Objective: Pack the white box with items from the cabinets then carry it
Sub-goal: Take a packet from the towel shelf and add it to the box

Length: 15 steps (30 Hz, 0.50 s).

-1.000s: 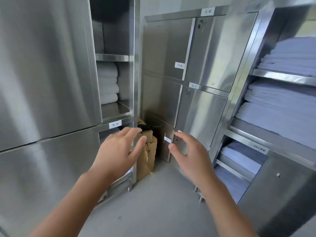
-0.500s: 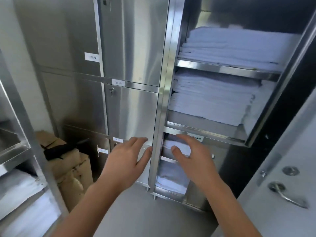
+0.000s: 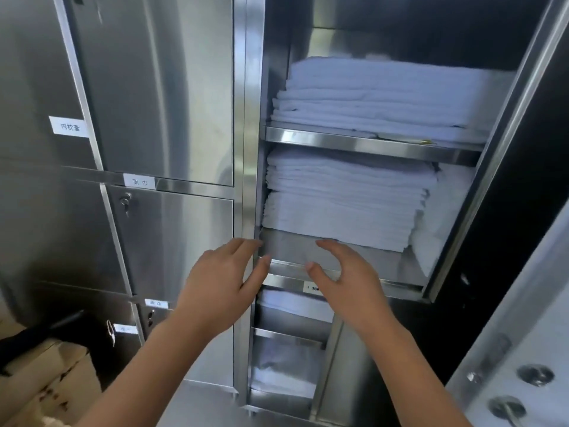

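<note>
Left hand (image 3: 221,291), right hand (image 3: 348,288) near linens (image 3: 345,208)

Folded linen (image 3: 354,217) lies stacked on the open cabinet's shelf (image 3: 369,143), right of the shut doors (image 3: 172,241)

Two hands, a left hand (image 3: 221,291) and a right hand (image 3: 348,282), at one open steel cabinet (image 3: 249,118). Its two upper shelves (image 3: 369,143) carry three piles of folded white linen: a top stack (image 3: 385,97), a middle stack (image 3: 345,204) and a side pile (image 3: 443,217). Two lower compartments (image 3: 289,334) hold more. Five white labels (image 3: 69,127) and two locks (image 3: 125,200) show on the steel fronts.
</note>
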Each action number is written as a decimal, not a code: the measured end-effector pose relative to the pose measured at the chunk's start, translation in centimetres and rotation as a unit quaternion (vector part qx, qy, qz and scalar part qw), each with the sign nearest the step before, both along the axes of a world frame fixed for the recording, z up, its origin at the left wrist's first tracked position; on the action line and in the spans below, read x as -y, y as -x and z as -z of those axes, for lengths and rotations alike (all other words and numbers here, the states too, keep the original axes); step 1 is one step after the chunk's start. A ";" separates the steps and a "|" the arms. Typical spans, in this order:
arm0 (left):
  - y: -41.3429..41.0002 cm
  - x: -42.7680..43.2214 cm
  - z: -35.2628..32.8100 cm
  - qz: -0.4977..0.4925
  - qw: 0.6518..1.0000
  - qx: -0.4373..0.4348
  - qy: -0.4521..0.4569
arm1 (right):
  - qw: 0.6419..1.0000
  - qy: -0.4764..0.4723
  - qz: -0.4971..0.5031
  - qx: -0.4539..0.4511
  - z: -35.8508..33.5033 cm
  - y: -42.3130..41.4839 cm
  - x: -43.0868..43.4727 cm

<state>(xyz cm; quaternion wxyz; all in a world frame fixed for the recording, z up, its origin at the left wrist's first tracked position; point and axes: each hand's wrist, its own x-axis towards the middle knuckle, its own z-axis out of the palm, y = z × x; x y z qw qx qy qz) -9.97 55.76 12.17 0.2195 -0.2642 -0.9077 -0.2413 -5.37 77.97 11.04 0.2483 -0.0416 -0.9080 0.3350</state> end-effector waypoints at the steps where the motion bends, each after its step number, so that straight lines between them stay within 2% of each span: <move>1: 1.0 -0.7 -0.5 0.007 1.000 -0.005 0.003 | 1.000 0.004 0.006 -0.004 -0.6 0.8 -0.8; 7: 7.6 -5.0 -3.1 0.077 0.996 -0.038 -0.011 | 0.998 0.001 0.059 -0.033 -3.5 4.5 -4.8; 15: 16.6 -10.7 -7.0 0.201 0.977 -0.064 -0.015 | 0.980 -0.027 0.180 -0.079 -6.9 8.0 -8.2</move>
